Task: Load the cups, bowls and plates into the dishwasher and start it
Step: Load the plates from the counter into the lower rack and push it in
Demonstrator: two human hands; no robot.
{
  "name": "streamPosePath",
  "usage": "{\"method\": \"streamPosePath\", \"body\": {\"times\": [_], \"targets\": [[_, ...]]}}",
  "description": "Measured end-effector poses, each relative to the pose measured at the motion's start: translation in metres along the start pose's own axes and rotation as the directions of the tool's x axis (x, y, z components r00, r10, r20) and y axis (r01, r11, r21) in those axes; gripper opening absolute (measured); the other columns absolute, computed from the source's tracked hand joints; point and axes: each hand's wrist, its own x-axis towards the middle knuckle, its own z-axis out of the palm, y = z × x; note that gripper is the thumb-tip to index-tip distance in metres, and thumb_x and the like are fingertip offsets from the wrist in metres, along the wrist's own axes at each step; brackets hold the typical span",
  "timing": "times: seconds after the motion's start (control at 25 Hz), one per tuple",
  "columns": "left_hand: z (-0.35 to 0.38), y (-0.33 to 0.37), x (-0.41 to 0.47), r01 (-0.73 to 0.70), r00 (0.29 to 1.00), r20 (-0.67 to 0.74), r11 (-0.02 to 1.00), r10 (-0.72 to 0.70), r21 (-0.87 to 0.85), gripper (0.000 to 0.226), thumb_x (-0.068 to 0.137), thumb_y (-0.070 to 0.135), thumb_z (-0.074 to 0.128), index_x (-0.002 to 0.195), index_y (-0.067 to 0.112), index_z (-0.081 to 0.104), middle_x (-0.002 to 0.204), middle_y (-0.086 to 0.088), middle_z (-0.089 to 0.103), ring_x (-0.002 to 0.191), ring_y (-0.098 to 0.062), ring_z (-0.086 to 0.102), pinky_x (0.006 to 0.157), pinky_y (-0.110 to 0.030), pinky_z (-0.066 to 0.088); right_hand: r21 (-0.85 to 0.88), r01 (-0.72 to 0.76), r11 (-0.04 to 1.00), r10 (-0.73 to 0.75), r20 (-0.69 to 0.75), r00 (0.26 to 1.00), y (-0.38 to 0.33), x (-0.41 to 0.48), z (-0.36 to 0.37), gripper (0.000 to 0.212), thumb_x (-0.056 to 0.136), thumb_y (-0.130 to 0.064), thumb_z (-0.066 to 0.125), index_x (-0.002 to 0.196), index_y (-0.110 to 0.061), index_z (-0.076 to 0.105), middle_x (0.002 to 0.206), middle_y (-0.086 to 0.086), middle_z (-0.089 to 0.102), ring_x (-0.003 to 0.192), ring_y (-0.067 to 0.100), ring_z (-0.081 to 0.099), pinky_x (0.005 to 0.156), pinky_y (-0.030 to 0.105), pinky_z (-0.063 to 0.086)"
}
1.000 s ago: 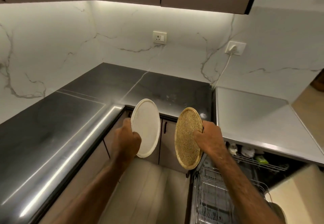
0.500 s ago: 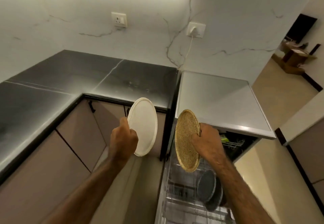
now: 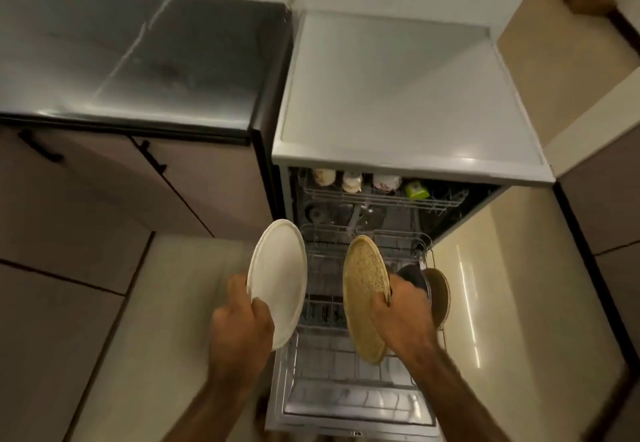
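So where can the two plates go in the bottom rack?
The lower rack looks bare along its middle and front, toward the open door. Its right side is crowded: a dark plate and a brown plate stand there. The upper rack already holds cups.

Dark glossy countertop (image 3: pixel 138 57), taupe cabinet doors (image 3: pixel 104 192) with black handles (image 3: pixel 152 157), beige floor (image 3: pixel 519 286).
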Motion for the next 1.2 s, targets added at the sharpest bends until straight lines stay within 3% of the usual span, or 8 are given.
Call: {"method": "streamPosePath", "body": {"times": [0.2,0.4,0.52,0.68,0.84,1.0,1.12,1.2], "targets": [[0.12,-0.074,0.032,0.036,0.999,0.028,0.996,-0.038,0.078,0.018,0.093,0.003,0.053,0.11,0.006,0.049,0.087,-0.025,0.065,0.072,-0.046,0.06,0.061,-0.04,0.041,0.057,-0.096,0.994,0.101,-0.086,0.991,0.079,0.061,0.098,0.038,0.1,-0.023,0.051,0.137,-0.013,0.054,0.1,0.002,0.067,0.077,0.012,0.066,0.063,0.028,0.062],[0.206,-0.136,0.056,0.091,0.996,0.012,0.995,-0.092,0.049,0.019,0.094,0.003,0.052,0.112,0.002,0.047,0.081,-0.019,0.057,0.073,-0.046,0.062,0.06,-0.035,0.037,0.041,-0.084,0.996,0.089,-0.143,0.986,0.128,0.106,0.177,0.035,0.1,-0.023,0.051,0.133,-0.012,0.056,0.1,0.009,0.072,0.077,0.019,0.071,0.065,0.033,0.063],[0.245,-0.164,0.067,0.138,0.99,-0.005,0.989,-0.138,0.048,0.022,0.095,0.005,0.052,0.116,0.001,0.048,0.089,-0.023,0.062,0.079,-0.046,0.063,0.061,-0.033,0.034,0.042,-0.071,0.997,0.077,-0.181,0.98,0.147,0.127,0.21,0.033,0.098,-0.016,0.054,0.13,-0.012,0.059,0.092,0.004,0.07,0.065,0.012,0.065,0.059,0.018,0.056],[0.286,-0.19,0.076,0.147,0.988,0.029,0.987,-0.149,0.063,0.025,0.097,0.006,0.051,0.121,0.001,0.047,0.083,-0.017,0.059,0.078,-0.045,0.065,0.06,-0.032,0.037,0.039,0.02,0.999,-0.01,-0.253,0.968,0.165,0.146,0.244,0.037,0.094,-0.01,0.055,0.13,-0.01,0.061,0.091,0.006,0.073,0.067,0.017,0.067,0.067,0.031,0.062],[0.313,-0.205,0.083,0.15,0.987,0.044,0.986,-0.154,0.078,0.028,0.099,0.007,0.051,0.125,0.0,0.046,0.095,-0.026,0.068,0.083,-0.044,0.068,0.062,-0.033,0.041,0.017,0.024,1.0,-0.018,-0.262,0.965,0.178,0.159,0.264,0.04,0.096,-0.012,0.054,0.135,-0.01,0.059,0.099,0.008,0.074,0.071,0.017,0.066,0.071,0.026,0.059],[0.329,-0.21,0.089,0.155,0.987,0.021,0.98,-0.158,0.125,0.027,0.1,0.007,0.049,0.126,0.0,0.045,0.082,-0.023,0.063,0.073,-0.042,0.067,0.052,-0.027,0.037,0.039,0.057,0.998,-0.044,-0.278,0.96,0.182,0.166,0.273,0.043,0.096,-0.013,0.054,0.139,-0.011,0.056,0.104,0.008,0.074,0.079,0.021,0.072,0.075,0.034,0.063],[0.341,-0.213,0.09,0.147,0.989,0.01,0.982,-0.149,0.117,0.028,0.099,0.007,0.05,0.125,0.0,0.046,0.075,-0.012,0.052,0.062,-0.032,0.056,0.047,-0.022,0.031,0.012,0.085,0.996,-0.078,-0.287,0.955,0.186,0.173,0.282,0.039,0.095,-0.013,0.055,0.134,-0.009,0.059,0.099,0.009,0.074,0.079,0.023,0.072,0.073,0.039,0.063],[0.348,-0.215,0.092,0.174,0.982,0.051,0.98,-0.18,0.096,0.028,0.1,0.009,0.049,0.126,0.003,0.044,0.081,-0.011,0.053,0.067,-0.027,0.053,0.052,-0.027,0.039,0.0,0.088,0.996,-0.085,-0.285,0.955,0.188,0.177,0.289,0.04,0.095,-0.016,0.055,0.134,-0.009,0.058,0.096,0.01,0.074,0.078,0.025,0.073,0.072,0.04,0.064]]}}
